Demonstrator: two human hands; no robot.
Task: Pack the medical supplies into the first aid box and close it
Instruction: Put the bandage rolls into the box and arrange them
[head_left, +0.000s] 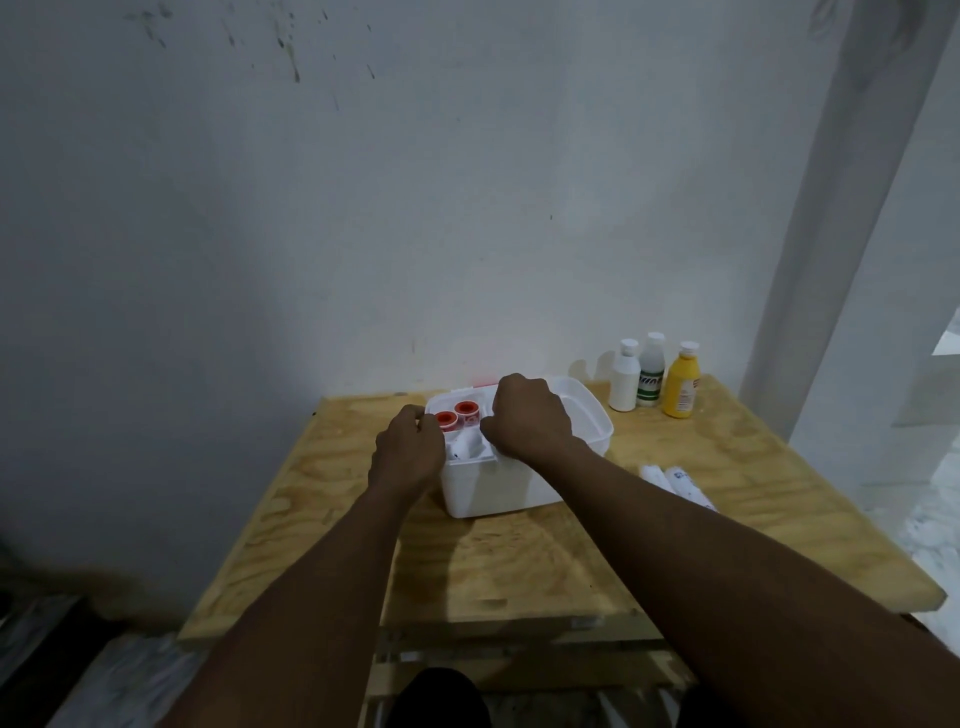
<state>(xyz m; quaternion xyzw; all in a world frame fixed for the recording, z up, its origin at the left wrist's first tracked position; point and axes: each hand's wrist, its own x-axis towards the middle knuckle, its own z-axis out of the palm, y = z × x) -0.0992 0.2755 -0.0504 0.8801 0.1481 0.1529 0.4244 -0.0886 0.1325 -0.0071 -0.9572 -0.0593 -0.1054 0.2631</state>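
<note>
The white first aid box (498, 488) stands open on the plywood table (519, 566). In its left half sits a white inner tray (487, 457) with two red-capped tape rolls (448, 420) and a small white item (461, 448). My left hand (410, 452) is closed on the tray's left edge. My right hand (530, 415) is curled over its right edge, inside the box. The right half of the box looks bare. A sliver of red lid (483, 383) shows behind the box.
At the table's back right stand a white bottle (625, 379), a translucent bottle with a green label (651, 374) and a yellow bottle (682, 384). Two white wrapped bandage rolls (675, 480) lie right of the box. A wall rises just behind the table.
</note>
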